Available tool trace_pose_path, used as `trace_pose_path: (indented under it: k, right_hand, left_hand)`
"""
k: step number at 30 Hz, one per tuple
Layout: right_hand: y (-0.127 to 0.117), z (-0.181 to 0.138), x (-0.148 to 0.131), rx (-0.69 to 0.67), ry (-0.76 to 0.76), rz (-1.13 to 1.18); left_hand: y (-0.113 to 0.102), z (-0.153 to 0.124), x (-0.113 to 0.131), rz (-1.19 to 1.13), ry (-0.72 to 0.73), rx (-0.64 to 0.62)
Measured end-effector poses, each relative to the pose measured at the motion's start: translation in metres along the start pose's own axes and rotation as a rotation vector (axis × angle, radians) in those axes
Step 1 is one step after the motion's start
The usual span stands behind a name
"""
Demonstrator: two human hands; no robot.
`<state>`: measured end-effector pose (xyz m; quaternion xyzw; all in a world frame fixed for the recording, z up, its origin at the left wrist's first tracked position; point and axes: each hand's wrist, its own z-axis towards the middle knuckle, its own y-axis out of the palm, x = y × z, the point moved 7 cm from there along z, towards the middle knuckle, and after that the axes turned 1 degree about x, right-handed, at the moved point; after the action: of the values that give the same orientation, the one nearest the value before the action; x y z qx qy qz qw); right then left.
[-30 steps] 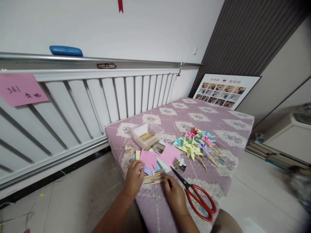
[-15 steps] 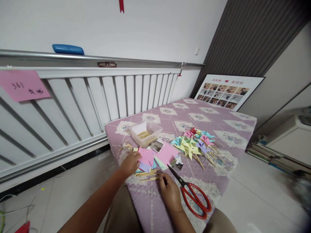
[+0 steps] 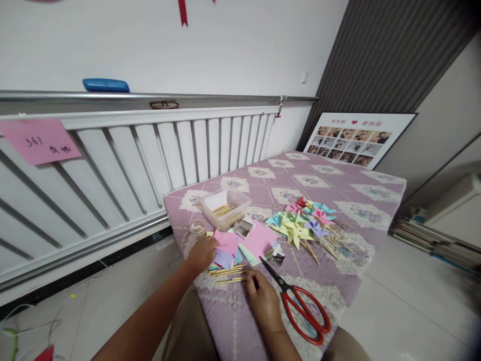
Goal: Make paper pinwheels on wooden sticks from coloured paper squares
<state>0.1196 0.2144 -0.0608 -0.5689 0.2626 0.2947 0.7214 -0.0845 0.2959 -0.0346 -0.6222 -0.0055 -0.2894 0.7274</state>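
Observation:
My left hand [image 3: 203, 253] rests at the left edge of a pink paper square [image 3: 227, 241], its fingers closed on that edge. Beneath lie purple paper [image 3: 224, 258] and other coloured sheets. My right hand [image 3: 263, 297] is curled, thumb against forefinger, beside the ends of thin wooden sticks [image 3: 230, 280]; what it pinches, if anything, is hidden. Red-handled scissors [image 3: 286, 287] lie right of it, blades pointing up-left. A larger pink sheet [image 3: 259, 240] lies beyond the hands. Finished paper pinwheels [image 3: 296, 230] on sticks are heaped to the right.
A clear plastic box [image 3: 227, 209] holds more sticks, with a small cup [image 3: 197, 228] next to it. A packet of small dark pieces [image 3: 278, 258] lies near the scissor tips. The purple patterned cloth [image 3: 240, 331] covers the table; a radiator [image 3: 180, 145] stands along its far side.
The view has shifted slightly. My hands, the paper and the scissors keep nearly the same places relative to one another.

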Motion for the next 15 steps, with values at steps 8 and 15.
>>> trace_pose_path:
  k: [8,15]
  right_hand:
    - [-0.002,-0.002,-0.002,0.001,-0.005,0.001]
    - [-0.003,-0.002,-0.003,0.012,-0.010,-0.007]
  left_hand:
    - [-0.008,0.008,0.001,0.010,-0.077,0.036]
    - [-0.040,0.018,-0.007,-0.091,-0.283,0.257]
